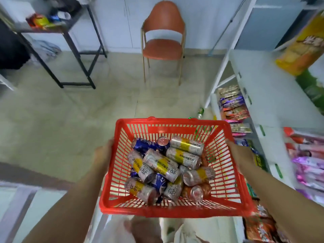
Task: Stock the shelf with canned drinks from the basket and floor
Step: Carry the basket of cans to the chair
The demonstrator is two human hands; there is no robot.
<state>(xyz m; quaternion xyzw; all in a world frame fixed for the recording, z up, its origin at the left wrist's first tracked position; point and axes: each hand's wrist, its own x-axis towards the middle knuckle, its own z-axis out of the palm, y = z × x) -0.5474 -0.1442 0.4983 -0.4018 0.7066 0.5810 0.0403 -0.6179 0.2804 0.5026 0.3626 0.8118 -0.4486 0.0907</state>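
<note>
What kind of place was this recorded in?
Probably a small shop, or a mock one in a room: white shelves stocked with packaged snacks, a red shopping basket full of drink cans, and an orange chair by the wall.

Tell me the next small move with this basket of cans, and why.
Probably set the red basket down beside the white shelf on the right. The left hand and right hand each grip a side of it, so neither is free to lift a can, and the cans lie piled inside.

left grip (pixel 103 155) and right grip (pixel 240 152) hold red basket (pixel 175 122) of cans (pixel 162 163).
</note>
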